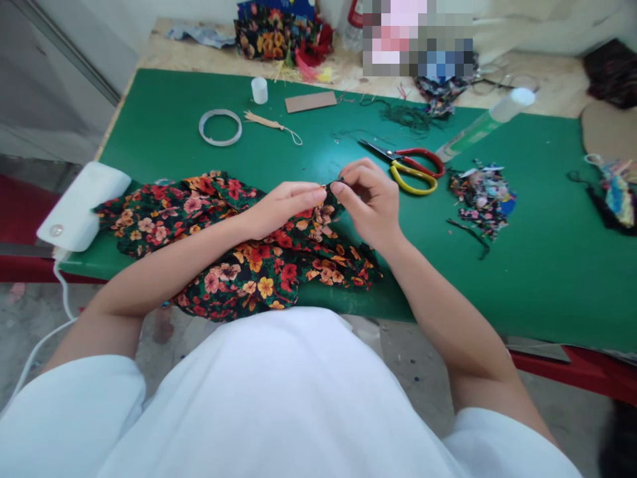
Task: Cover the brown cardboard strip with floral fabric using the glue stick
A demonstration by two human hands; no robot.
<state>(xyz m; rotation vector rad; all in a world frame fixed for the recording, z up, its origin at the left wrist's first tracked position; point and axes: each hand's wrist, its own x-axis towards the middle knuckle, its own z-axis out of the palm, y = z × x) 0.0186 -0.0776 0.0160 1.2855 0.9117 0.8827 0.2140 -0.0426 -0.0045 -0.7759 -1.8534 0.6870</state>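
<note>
Pinching floral cloth [256, 257], left hand [284, 208] and right hand [372, 202]; dark edge [339, 180] between, partly hidden.

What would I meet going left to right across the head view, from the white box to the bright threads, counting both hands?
White box → ring → left hand → right hand → scraps → bright threads.

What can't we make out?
Head view: underside of left hand, hidden by its back.
Head view: pinch point of right hand, covered by its fingers.
Head view: part of floral fabric, under left forearm.
Head view: dark object, cut by right edge.
</note>
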